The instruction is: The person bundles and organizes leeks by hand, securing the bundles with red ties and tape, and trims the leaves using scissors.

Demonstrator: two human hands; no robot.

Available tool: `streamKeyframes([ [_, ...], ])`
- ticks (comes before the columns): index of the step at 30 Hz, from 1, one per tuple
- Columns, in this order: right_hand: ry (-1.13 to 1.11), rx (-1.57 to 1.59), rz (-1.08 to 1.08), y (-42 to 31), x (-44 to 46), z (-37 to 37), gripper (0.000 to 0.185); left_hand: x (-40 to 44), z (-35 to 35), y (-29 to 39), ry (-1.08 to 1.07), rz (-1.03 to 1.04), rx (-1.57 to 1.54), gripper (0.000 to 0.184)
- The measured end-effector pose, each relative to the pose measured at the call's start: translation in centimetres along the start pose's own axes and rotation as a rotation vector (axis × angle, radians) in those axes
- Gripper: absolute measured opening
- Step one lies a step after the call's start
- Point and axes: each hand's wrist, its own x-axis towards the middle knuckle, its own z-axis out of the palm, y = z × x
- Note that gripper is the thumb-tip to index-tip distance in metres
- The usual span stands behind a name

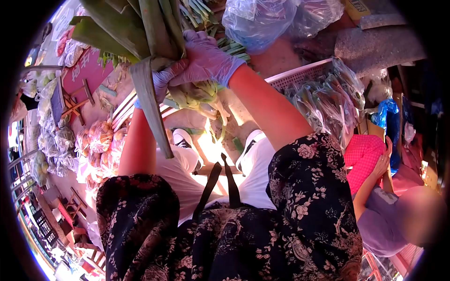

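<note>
A bunch of long, broad, strap-like green leaves [124, 33], looking like leeks, fills the top of the view. Thin purplish gloves cover both my hands. My left hand [163, 80] is closed round the lower part of the bunch, partly hidden by a drooping leaf [149, 103]. My right hand [208, 58] grips the bunch from the other side, its fingers curled against the leaves. Pale, crumpled leafy stalks [201, 99] hang just below my hands, above the ground between my shoes.
To the right stands a pale perforated crate [300, 75] with plastic-bagged greens [323, 105]. Clear plastic bags [260, 21] lie ahead, beside bundled green stalks [194, 11]. Bagged round produce [101, 138] is at left, near a small folding stool [77, 103]. Another person [384, 215] sits at right.
</note>
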Motion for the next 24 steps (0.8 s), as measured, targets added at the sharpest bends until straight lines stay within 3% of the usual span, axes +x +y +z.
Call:
streamKeyframes([
  [1,0.012,-0.004,-0.041,0.6,0.2,-0.7,0.113,-0.8,1.2,1.7,0.039,0.016,-0.056,0.028],
  [2,-0.024,-0.028,-0.007,-1.7,-1.0,0.9,0.113,-2.8,0.7,1.6,0.120,0.011,-0.179,0.019],
  [4,-0.074,-0.125,0.008,-4.5,-1.9,2.5,0.114,-5.8,-3.2,0.2,-0.029,0.331,0.446,0.029],
  [8,-0.032,-0.323,-0.009,-8.7,-2.6,1.3,0.105,-8.0,-5.2,-1.9,0.116,0.113,0.184,0.029],
  [10,-0.025,-0.203,-0.040,-9.7,-3.1,3.7,0.101,-7.5,-5.8,-3.8,0.144,0.215,-0.216,0.028],
  [11,-0.019,-0.159,-0.069,-9.2,-2.7,4.5,0.099,-7.1,-7.0,-3.8,0.189,0.243,-0.160,0.025],
  [14,0.043,0.438,-0.118,-7.7,-3.5,3.8,0.091,-5.8,-10.0,-3.5,0.319,0.318,-0.044,0.022],
  [17,0.177,0.998,0.069,-2.1,-4.4,5.1,0.056,-5.8,-12.0,-1.2,0.392,0.511,0.097,0.026],
  [18,0.212,1.158,0.257,0.5,-4.9,7.3,0.047,-7.8,-9.6,1.8,0.375,0.354,-0.297,0.035],
  [19,0.239,1.307,0.459,3.4,-5.9,10.2,0.038,-8.1,-9.6,2.1,0.403,0.340,-0.297,0.036],
  [21,0.205,1.101,0.740,10.3,-8.5,19.2,0.029,-7.7,-9.8,1.6,0.484,0.342,-0.252,0.041],
  [22,0.058,0.848,0.905,12.0,-11.0,21.2,0.023,-7.0,-8.6,1.9,0.544,0.328,-0.262,0.042],
  [24,-0.372,0.407,0.950,15.3,-18.1,31.7,0.033,-7.4,-8.7,0.0,0.671,0.288,-0.295,0.044],
])
